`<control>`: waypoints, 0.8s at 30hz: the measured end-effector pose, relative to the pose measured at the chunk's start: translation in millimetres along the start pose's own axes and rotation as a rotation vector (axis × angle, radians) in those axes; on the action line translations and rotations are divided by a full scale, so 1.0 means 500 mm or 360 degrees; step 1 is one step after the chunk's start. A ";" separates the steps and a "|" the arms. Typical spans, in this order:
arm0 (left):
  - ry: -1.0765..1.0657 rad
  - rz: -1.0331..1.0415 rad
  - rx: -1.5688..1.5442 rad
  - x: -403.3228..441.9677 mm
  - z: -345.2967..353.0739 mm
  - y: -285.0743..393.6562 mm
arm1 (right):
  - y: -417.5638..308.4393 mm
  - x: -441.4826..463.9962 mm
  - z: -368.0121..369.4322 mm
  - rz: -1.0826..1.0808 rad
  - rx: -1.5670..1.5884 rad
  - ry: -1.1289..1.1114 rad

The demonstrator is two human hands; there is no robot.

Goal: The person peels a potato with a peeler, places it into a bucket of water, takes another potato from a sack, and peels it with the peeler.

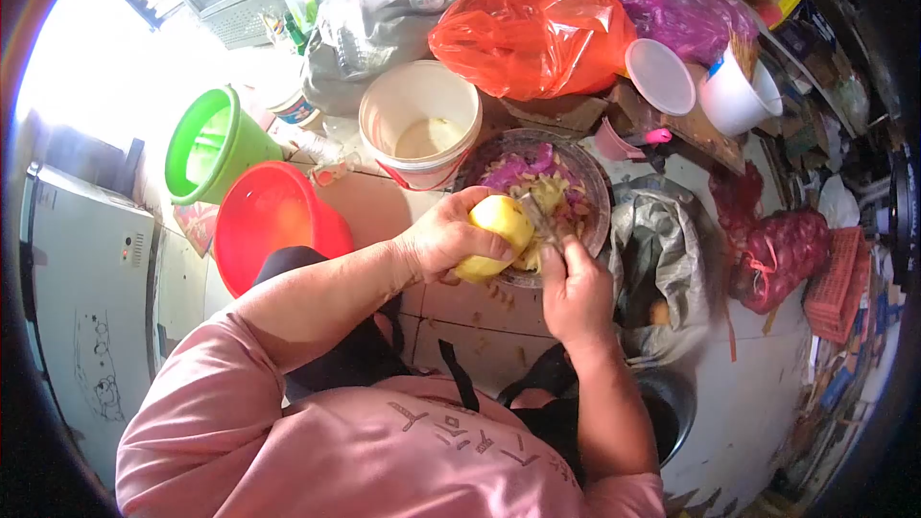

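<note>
My left hand [436, 238] is wrapped round a yellow, mostly peeled potato [501, 225]. Against the potato's right side is a peeler [537, 215], its handle closed in my right hand [578, 295]. The peeler is slightly blurred, and my fingers hide part of it. Just beyond and below both hands lies a round basin [603, 194] with pale peelings [549, 194] and purple scraps inside. A few peel bits are scattered on the floor tiles between my feet.
A white bucket [422, 120] stands beyond my left hand, with a red basin [278, 221] and a green bucket [203, 149] further left. Right of the basin is an open sack [662, 259]. A net bag of onions [782, 254] lies farther right. An orange plastic bag [532, 24] fills the back.
</note>
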State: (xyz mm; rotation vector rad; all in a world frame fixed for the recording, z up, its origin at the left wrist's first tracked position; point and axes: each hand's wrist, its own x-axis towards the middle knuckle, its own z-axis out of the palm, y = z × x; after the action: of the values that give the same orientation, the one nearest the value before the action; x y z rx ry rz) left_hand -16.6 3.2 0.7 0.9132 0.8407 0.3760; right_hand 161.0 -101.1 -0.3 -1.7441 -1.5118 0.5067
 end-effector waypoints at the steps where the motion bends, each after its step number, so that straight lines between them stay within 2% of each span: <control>1: 0.0004 0.0001 -0.0001 0.001 0.000 0.003 | -0.009 -0.004 0.000 -0.0003 0.0001 -0.0003; 3: 0.0047 0.0108 0.0183 0.003 0.004 0.007 | -0.020 -0.013 0.001 -0.0030 -0.0190 -0.0145; 7: 0.0042 0.0114 0.0131 -0.006 0.011 0.001 | 0.004 -0.004 0.008 0.0048 -0.0255 -0.0099; 8: -0.0127 0.0347 0.0428 -0.006 0.006 -0.001 | 0.039 0.010 0.008 0.0360 -0.0533 -0.0368; 9: -0.0308 0.0577 0.0729 -0.006 0.003 0.000 | 0.087 0.009 0.017 0.0409 -0.0481 -0.0308; 12: -0.0195 0.0329 0.0264 -0.004 0.002 0.008 | 0.086 0.015 0.018 0.0408 -0.0442 -0.0213; 13: -0.0128 0.0178 0.0044 -0.003 0.002 0.009 | 0.075 0.015 0.014 0.0409 -0.0314 -0.0146; 14: -0.0120 0.0182 0.0011 -0.001 0.003 0.012 | 0.063 0.017 0.010 0.0417 -0.0179 -0.0058; 15: -0.0127 0.0179 0.0021 0.002 0.004 0.014 | 0.050 0.017 0.008 0.0423 -0.0175 -0.0047; 17: -0.0010 0.0167 0.0173 0.002 0.002 0.010 | 0.018 0.013 0.007 0.0201 0.0030 0.0066; 19: 0.0048 0.0160 0.0328 0.006 0.001 0.010 | -0.013 0.000 0.005 0.0033 -0.0061 -0.0030; 20: 0.0102 0.0150 0.0485 0.007 0.000 0.008 | -0.016 -0.007 0.010 0.0006 -0.0101 -0.0056; 24: 0.0063 0.0186 0.0448 0.007 -0.002 -0.008 | -0.007 -0.007 0.008 0.0010 -0.0201 -0.0115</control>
State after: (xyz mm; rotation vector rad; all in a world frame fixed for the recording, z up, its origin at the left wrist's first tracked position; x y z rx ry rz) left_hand -15.4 3.4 -4.2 1.2233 0.8926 0.3837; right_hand 155.1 -103.1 -0.7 -1.8451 -1.6199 0.4918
